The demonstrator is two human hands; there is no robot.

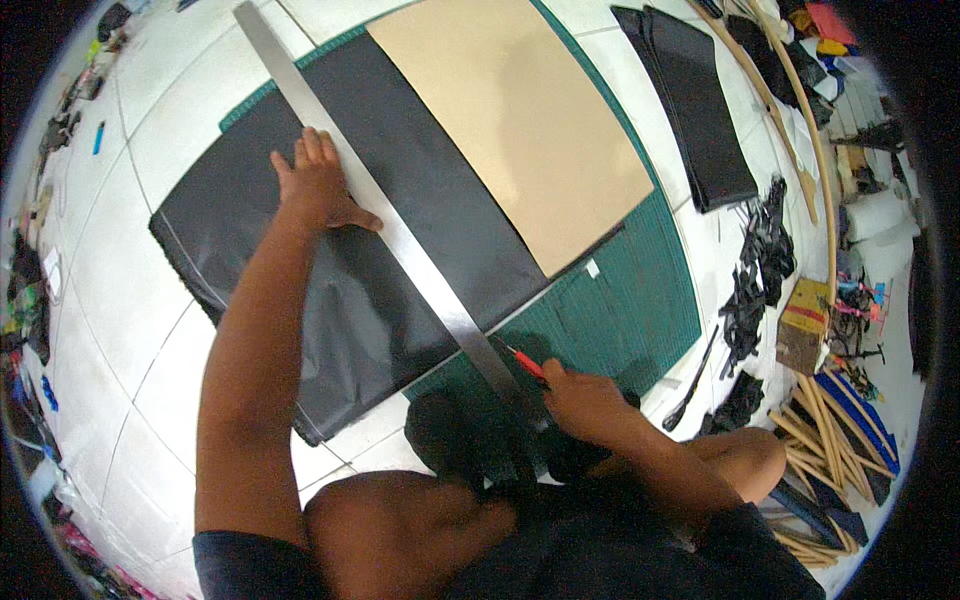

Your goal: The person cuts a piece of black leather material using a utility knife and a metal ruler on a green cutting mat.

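Watching through the head camera, I see the right hand (588,405) closed around a red-handled cutter (528,364), which juts from the fist toward the upper left, its tip just beside the steel ruler (415,262); whether they touch I cannot tell. My view puts the left hand (322,190) palm down, fingers spread, its thumb over the ruler, which runs diagonally across the black sheet (410,150) and onto the green mat (625,310).

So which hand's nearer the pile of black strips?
Right: the right hand, gripping a slim red-handled tool, is left of the black strips, lower in view; the left hand is much farther left, on the metal straightedge.
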